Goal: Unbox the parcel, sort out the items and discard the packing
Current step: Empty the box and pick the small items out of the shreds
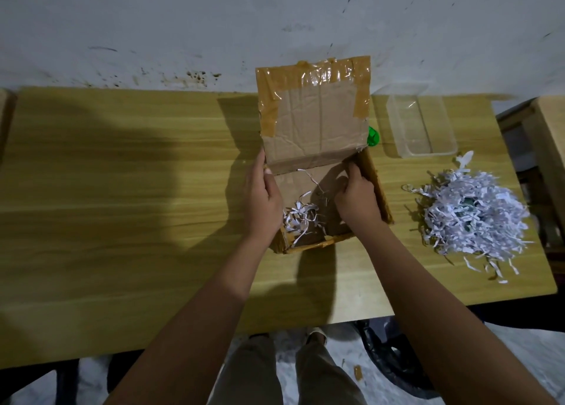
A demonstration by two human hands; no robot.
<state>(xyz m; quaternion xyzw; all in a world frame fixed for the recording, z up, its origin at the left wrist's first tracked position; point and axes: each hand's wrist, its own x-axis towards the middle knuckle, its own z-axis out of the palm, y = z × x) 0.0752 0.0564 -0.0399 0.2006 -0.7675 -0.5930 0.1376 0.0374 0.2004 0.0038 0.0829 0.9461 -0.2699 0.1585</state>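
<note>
An open cardboard box [318,190] stands on the wooden table [122,190], its taped lid [315,114] raised upright at the far side. A few strips of white shredded paper [301,218] lie inside. My left hand [264,196] grips the box's left wall, thumb inside near the lid's hinge. Inside the box by the right wall, my right hand [356,198] has its fingers curled; what they hold, if anything, is hidden. A large heap of shredded paper [470,212] lies to the right with something green buried in it.
A clear plastic container [419,123] sits at the back right. A green object [373,137] peeks out behind the lid. The table's front edge runs near my legs. A black bag [394,358] lies on the floor. A wall stands right behind the table.
</note>
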